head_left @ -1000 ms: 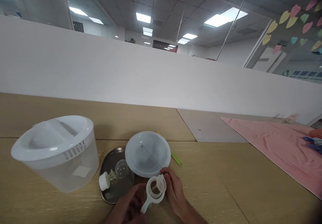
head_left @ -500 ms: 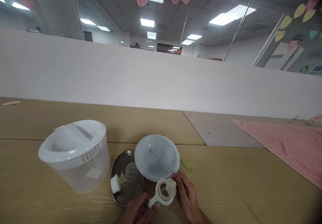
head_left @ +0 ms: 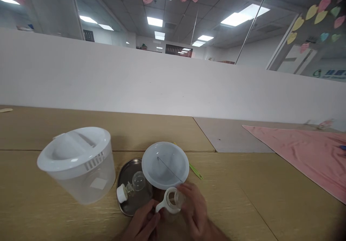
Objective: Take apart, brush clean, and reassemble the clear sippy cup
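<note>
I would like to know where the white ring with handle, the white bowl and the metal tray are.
White ring with handle (head_left: 165,202): head view, where handle meets ring.
White bowl (head_left: 159,171): head view, bare inner surface.
Metal tray (head_left: 137,200): head view, bare floor.

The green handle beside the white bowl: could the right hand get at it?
Probably yes: the green handle extends past the white bowl, and nothing seems to block the right hand, though it would likely have to leave the white ring.

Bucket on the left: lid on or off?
On: the white lid covers the top of the clear bucket.
</note>
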{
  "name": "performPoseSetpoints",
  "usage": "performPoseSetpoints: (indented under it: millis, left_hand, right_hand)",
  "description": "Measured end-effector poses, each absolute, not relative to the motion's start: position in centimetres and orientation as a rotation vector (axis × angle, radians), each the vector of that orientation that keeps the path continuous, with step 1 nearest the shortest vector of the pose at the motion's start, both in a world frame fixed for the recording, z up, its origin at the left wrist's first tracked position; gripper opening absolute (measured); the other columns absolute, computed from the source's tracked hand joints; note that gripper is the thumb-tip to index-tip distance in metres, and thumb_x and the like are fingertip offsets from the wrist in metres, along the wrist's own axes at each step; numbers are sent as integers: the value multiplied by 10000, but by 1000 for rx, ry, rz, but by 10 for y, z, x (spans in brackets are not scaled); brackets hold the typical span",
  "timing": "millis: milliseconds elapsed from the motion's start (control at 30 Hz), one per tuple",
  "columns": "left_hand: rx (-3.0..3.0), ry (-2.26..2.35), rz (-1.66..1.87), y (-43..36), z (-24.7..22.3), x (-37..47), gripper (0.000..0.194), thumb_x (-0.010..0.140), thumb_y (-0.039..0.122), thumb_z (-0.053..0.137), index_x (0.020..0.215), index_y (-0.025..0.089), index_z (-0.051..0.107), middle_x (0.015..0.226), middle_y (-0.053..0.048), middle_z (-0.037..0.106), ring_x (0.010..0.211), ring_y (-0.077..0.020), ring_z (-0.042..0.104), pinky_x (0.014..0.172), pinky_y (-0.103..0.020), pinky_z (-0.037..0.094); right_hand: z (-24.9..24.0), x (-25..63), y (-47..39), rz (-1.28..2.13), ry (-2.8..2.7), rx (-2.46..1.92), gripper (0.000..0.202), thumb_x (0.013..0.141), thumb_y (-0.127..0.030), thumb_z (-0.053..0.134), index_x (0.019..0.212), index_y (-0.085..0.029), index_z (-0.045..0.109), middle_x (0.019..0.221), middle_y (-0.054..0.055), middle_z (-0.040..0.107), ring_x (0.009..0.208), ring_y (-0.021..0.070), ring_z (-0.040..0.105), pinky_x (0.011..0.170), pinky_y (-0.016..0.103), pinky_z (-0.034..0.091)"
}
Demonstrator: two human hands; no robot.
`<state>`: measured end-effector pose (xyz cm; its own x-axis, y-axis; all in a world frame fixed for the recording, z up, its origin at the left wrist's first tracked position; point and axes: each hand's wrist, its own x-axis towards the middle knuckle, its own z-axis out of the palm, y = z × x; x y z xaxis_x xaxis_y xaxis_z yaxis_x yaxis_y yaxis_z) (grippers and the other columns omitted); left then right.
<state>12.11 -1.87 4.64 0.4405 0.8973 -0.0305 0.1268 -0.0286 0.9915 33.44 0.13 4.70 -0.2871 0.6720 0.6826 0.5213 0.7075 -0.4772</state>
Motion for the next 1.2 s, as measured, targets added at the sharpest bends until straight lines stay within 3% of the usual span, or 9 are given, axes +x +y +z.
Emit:
performPoseSetpoints:
  millis: [200, 367, 633, 767, 867, 933, 1000, 1100, 1200]
  left_hand:
    - [1518, 1009, 853, -23, 52, 122, 527, 796, 695, 391, 844, 198, 559, 703, -24, 532, 652, -147, 480, 601, -230, 443]
    - [1482, 989, 786, -22, 51, 123, 550, 809, 704, 341, 884, 193, 529, 644, -5, 492, 593, -132, 457, 538, -216, 415]
    - [1524, 1006, 842, -26, 51, 123, 529, 827, 665, 367, 961, 187, 548, 753, -32, 557, 651, -144, 511, 607, -230, 446]
    - [1571, 1153, 1094, -25, 53, 114, 429, 863, 515, 453, 1174, 220, 449, 904, -50, 574, 696, -152, 543, 623, -238, 461]
    - [1831, 1339, 1221, -10, 69, 96, 289, 896, 373, 428, 1134, 216, 476, 888, -44, 560, 661, -143, 524, 596, -235, 447]
    - [2176, 1442, 1014, 5, 84, 83, 212, 896, 290, 416, 1032, 204, 555, 901, -59, 583, 792, -186, 557, 731, -291, 458]
    - [2433, 1631, 694, 18, 94, 72, 261, 879, 218, 395, 1047, 161, 586, 952, -104, 603, 915, -252, 551, 824, -382, 440]
    - [2460, 1870, 141, 26, 93, 65, 323, 828, 160, 436, 1100, 65, 583, 1013, -181, 599, 963, -315, 547, 826, -442, 443]
    - [2379, 1915, -91, 24, 84, 67, 439, 806, 159, 479, 1226, 30, 496, 1080, -202, 584, 994, -318, 551, 832, -430, 451]
  right_hand:
    - [80, 308, 13, 265, -2061, -821, 207, 855, -148, 449, 1024, -198, 557, 944, 87, 598, 880, 185, 568, 760, 322, 493]
    - [81, 301, 22, 342, -2103, -770, 176, 837, -124, 441, 954, -187, 556, 807, 37, 608, 762, 144, 567, 689, 265, 472]
    - [66, 303, 20, 465, -1980, -734, 198, 858, -105, 422, 991, -189, 542, 910, 53, 609, 840, 141, 573, 748, 264, 473]
    - [74, 306, 21, 429, -1986, -760, 228, 862, -139, 437, 1048, -195, 556, 925, 59, 616, 867, 162, 579, 759, 288, 480]
    - [85, 309, 24, 352, -1974, -744, 274, 865, -155, 439, 1114, -192, 546, 992, 78, 615, 946, 189, 574, 807, 329, 477]
    - [97, 311, 27, 312, -1966, -747, 274, 868, -148, 438, 1113, -190, 552, 1009, 86, 615, 969, 198, 572, 817, 341, 475]
    - [113, 309, 29, 280, -1946, -736, 258, 867, -131, 436, 1083, -189, 563, 992, 87, 620, 950, 196, 579, 797, 338, 481]
    - [137, 302, 30, 222, -1909, -679, 221, 859, -114, 438, 1009, -182, 583, 915, 80, 634, 860, 182, 600, 729, 318, 494]
    - [155, 292, 29, 188, -1899, -620, 188, 844, -102, 449, 940, -171, 594, 826, 61, 634, 757, 160, 605, 650, 285, 491]
